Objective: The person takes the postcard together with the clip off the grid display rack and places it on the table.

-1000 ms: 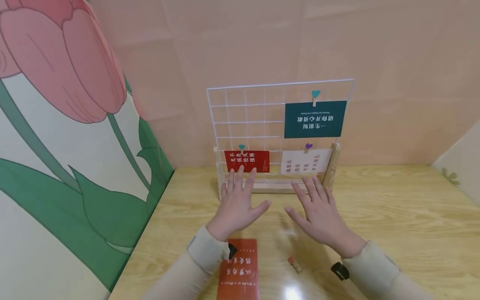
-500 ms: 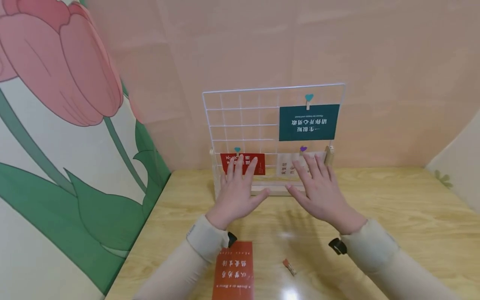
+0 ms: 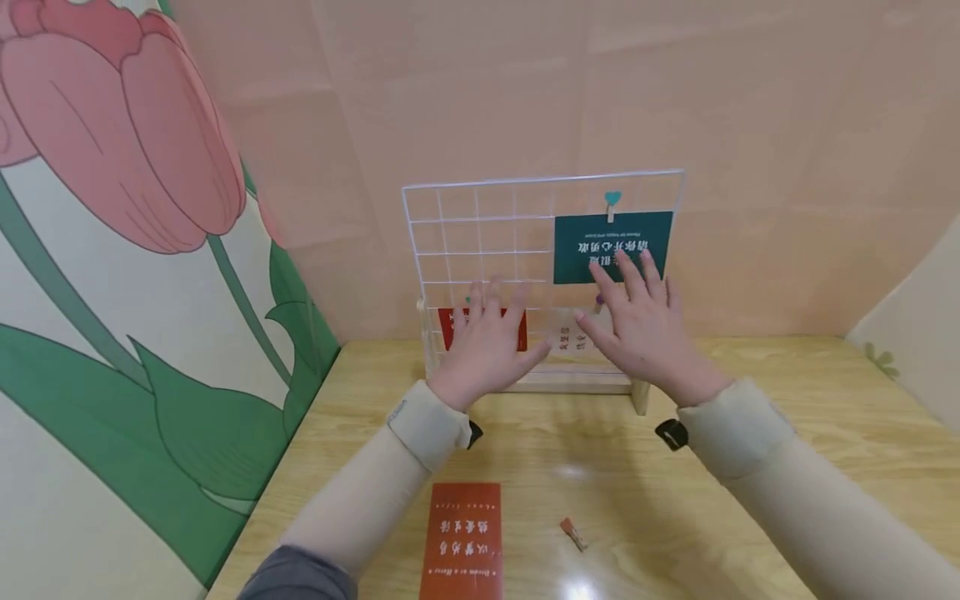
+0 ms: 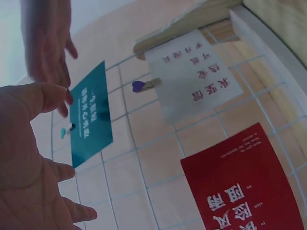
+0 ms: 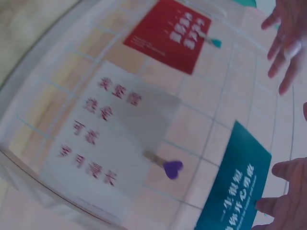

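My left hand [image 3: 487, 346] is raised with spread fingers, overlapping the red card [image 5: 168, 36] on the lower left of a white wire grid [image 3: 480, 182]. Held up likewise, my right hand [image 3: 647, 333] holds nothing; its fingertips overlap the bottom of the dark teal card [image 3: 576, 229]. A teal heart clip [image 3: 612, 198] fastens that card at the upper right. Below it hangs a white card [image 5: 105, 139] with a purple heart clip [image 5: 172, 169], partly hidden behind my right hand in the head view. Nothing is in the left hand either.
A red card [image 3: 462, 542] with white writing lies on the wood-grain table [image 3: 750, 400] near the front. To its right is a small loose clip [image 3: 573, 534]. The grid stands in a wooden base [image 3: 577, 384] before a pink backdrop [image 3: 787, 167]; a tulip print [image 3: 172, 133] covers the left side.
Both hands have risen in front of the grid, the right from the white card up to the teal card. The head view has shifted slightly, and the red table card is now uncovered.
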Motion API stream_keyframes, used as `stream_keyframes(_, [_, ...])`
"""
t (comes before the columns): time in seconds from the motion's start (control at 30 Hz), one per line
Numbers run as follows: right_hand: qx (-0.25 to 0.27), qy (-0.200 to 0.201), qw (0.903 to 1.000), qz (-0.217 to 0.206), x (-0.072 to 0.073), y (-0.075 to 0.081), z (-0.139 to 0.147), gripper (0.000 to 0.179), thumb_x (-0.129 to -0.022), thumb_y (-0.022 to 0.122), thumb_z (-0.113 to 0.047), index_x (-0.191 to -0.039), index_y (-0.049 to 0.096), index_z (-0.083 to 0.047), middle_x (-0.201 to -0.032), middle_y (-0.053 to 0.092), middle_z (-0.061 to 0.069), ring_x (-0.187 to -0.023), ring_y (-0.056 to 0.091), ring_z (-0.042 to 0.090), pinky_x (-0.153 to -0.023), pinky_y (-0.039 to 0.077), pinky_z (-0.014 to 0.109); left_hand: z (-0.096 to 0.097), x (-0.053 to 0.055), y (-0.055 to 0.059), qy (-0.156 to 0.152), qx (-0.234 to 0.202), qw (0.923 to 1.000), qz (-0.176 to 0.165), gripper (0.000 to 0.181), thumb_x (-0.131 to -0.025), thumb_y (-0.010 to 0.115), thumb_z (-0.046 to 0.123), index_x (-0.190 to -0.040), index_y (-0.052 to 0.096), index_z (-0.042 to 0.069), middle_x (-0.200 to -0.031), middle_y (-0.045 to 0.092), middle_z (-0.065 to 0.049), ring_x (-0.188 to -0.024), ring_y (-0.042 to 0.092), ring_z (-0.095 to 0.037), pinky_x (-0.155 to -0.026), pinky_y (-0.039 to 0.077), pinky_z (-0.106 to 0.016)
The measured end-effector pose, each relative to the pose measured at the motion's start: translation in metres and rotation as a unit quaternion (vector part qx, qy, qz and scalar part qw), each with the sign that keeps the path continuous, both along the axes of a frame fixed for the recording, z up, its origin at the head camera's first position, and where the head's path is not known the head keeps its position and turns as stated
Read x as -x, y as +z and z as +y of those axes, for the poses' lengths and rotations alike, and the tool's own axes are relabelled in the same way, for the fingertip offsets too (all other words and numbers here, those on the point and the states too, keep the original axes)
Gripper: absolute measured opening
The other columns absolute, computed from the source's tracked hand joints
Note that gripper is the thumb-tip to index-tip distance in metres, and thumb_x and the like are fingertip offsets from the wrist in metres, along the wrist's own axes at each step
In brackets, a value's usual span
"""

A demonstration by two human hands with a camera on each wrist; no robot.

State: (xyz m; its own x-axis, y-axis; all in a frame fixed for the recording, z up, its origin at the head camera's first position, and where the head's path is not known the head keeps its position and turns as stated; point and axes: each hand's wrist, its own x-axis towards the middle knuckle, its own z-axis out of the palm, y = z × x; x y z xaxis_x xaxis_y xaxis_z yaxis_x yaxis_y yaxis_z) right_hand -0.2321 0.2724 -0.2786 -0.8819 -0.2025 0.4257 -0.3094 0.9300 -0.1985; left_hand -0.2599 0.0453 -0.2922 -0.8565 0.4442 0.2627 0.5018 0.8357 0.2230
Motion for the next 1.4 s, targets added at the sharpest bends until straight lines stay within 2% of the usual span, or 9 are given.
stream_keyframes(0.2, [-0.007,-0.019,0.9998,0.000,0.016,0.026,0.005,0.078,-0.106,0.045,-0.055,-0.164,0.024,-0.006,-0.169,0.008,0.026,-0.154,-0.010,0.048,-0.114,-0.001,0.075,0.005,0.001,0.006,-0.005,0.004,1.0000,-0.004,0.089,-0.099,0.054,0.063,-0.168,0.012,0.026,-0.172,0.004,-0.018,-0.155,-0.005,-0.047,-0.118,0.007,-0.070])
stream_keyframes(0.47, [-0.034,-0.030,0.9988,-0.017,0.036,0.057,0.011,0.079,-0.106,0.036,-0.059,-0.165,0.019,-0.010,-0.170,0.003,0.024,-0.152,-0.010,0.051,-0.114,-0.004,0.075,0.022,0.019,0.019,-0.029,0.029,0.9991,-0.012,0.090,-0.099,0.052,0.065,-0.167,0.004,0.031,-0.172,-0.007,-0.012,-0.155,-0.013,-0.039,-0.119,0.000,-0.067])
stream_keyframes(0.67, [-0.038,-0.046,0.9981,-0.012,0.042,0.072,0.011,0.070,-0.108,0.041,-0.044,-0.163,0.023,-0.005,-0.167,0.013,0.026,-0.152,-0.005,0.052,-0.115,-0.005,0.073,0.035,0.030,0.024,-0.036,0.040,0.9985,-0.004,0.087,-0.101,0.054,0.059,-0.168,0.008,0.025,-0.172,0.005,-0.013,-0.157,0.004,-0.035,-0.120,0.013,-0.064])
stream_keyframes(0.83, [-0.062,-0.053,0.9965,0.018,0.046,0.080,0.008,0.059,-0.107,0.038,-0.028,-0.159,0.030,-0.001,-0.162,0.028,0.025,-0.149,0.012,0.053,-0.116,0.001,0.073,0.041,0.037,0.020,-0.053,0.023,0.9982,-0.016,0.086,-0.103,0.054,0.054,-0.167,0.009,0.017,-0.171,0.014,-0.012,-0.155,0.016,-0.034,-0.120,0.022,-0.059])
stream_keyframes(0.93, [-0.079,-0.060,0.9947,0.026,0.049,0.085,0.004,0.055,-0.108,0.035,-0.023,-0.157,0.034,0.001,-0.160,0.035,0.024,-0.145,0.024,0.055,-0.115,0.003,0.074,0.040,0.039,0.020,-0.057,-0.002,0.9979,-0.031,0.087,-0.103,0.055,0.052,-0.167,0.010,0.014,-0.171,0.015,-0.012,-0.155,0.017,-0.033,-0.121,0.022,-0.057])
stream_keyframes(1.07, [-0.098,-0.079,0.9920,0.012,0.055,0.094,-0.004,0.050,-0.109,0.036,-0.019,-0.154,0.039,0.002,-0.158,0.040,0.025,-0.140,0.032,0.057,-0.113,0.006,0.077,0.036,0.039,0.021,-0.059,-0.077,0.9935,-0.060,0.083,-0.104,0.059,0.044,-0.167,0.014,0.013,-0.171,0.018,-0.009,-0.155,0.020,-0.029,-0.122,0.024,-0.050])
stream_keyframes(1.2, [-0.106,-0.095,0.9897,-0.011,0.060,0.101,-0.009,0.046,-0.109,0.036,-0.018,-0.150,0.045,0.001,-0.154,0.044,0.027,-0.137,0.033,0.059,-0.110,0.006,0.079,0.032,0.036,0.023,-0.064,-0.148,0.9836,-0.082,0.079,-0.104,0.061,0.037,-0.166,0.017,0.014,-0.171,0.020,-0.005,-0.154,0.023,-0.024,-0.121,0.026,-0.045])
stream_keyframes(1.33, [-0.105,-0.102,0.9887,-0.031,0.061,0.104,-0.009,0.045,-0.109,0.034,-0.018,-0.150,0.046,-0.001,-0.152,0.045,0.028,-0.138,0.030,0.060,-0.109,0.004,0.079,0.031,0.034,0.025,-0.074,-0.176,0.9774,-0.091,0.078,-0.104,0.062,0.034,-0.166,0.019,0.015,-0.170,0.021,-0.002,-0.154,0.024,-0.022,-0.120,0.029,-0.044])
stream_keyframes(1.4, [-0.103,-0.104,0.9886,-0.036,0.061,0.105,-0.009,0.045,-0.110,0.035,-0.018,-0.150,0.046,-0.002,-0.152,0.046,0.028,-0.138,0.029,0.059,-0.109,0.004,0.079,0.032,0.034,0.026,-0.078,-0.193,0.9738,-0.091,0.077,-0.103,0.063,0.031,-0.165,0.020,0.015,-0.169,0.025,-0.004,-0.151,0.031,-0.023,-0.118,0.033,-0.043])
